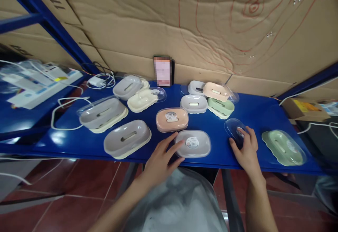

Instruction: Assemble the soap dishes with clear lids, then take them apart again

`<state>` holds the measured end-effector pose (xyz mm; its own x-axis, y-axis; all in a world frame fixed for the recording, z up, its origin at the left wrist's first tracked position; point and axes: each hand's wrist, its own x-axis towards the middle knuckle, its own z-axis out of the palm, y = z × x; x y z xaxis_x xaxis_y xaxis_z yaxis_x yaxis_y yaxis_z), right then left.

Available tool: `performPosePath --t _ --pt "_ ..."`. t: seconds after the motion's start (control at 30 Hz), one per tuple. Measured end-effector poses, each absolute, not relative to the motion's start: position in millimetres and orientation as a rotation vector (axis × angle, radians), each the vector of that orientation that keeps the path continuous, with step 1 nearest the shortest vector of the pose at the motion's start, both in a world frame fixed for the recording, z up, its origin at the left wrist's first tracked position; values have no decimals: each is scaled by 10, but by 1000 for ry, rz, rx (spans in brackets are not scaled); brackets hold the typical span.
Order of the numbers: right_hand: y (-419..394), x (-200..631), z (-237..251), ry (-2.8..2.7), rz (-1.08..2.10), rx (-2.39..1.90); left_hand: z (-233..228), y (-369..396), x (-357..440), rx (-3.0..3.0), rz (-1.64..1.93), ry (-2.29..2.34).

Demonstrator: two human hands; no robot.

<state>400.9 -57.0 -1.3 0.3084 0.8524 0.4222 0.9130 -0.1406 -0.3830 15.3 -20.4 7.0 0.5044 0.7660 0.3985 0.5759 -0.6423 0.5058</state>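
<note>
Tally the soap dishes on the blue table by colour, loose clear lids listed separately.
Grey soap dishes: 6
Cream soap dishes: 1
Pink soap dishes: 2
Green soap dishes: 2
Loose clear lid, under the right hand: 1
Total: 12; stacked ones may hide more.

We see bare counter [253, 110] between the clear lid [236, 130] and the green soap dish [283, 147], an open lane. Leftward, the pink soap dish [172, 119] and grey soap dishes [127, 138] crowd close together, blocking passage.
</note>
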Motion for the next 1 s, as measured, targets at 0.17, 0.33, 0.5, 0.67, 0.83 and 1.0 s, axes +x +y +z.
performPosePath --t 0.17,0.33,0.5,0.67,0.83,1.0 --pt "-547 3917 -86 -1431 -222 -2067 66 -197 170 2449 877 1140" --pt "-531 3946 -64 -1513 -206 -1986 53 -202 179 2455 880 1143" --pt "-647 3784 104 -1560 -12 -1836 80 -208 181 2417 855 1149" --pt "-652 3597 196 -1719 145 -1700 92 -212 191 2371 810 1161" --pt "-558 3747 152 -1776 -53 -1749 123 -204 238 2406 767 1218" --pt "-628 4003 98 -1742 -151 -1803 224 -145 684 2543 650 1248"
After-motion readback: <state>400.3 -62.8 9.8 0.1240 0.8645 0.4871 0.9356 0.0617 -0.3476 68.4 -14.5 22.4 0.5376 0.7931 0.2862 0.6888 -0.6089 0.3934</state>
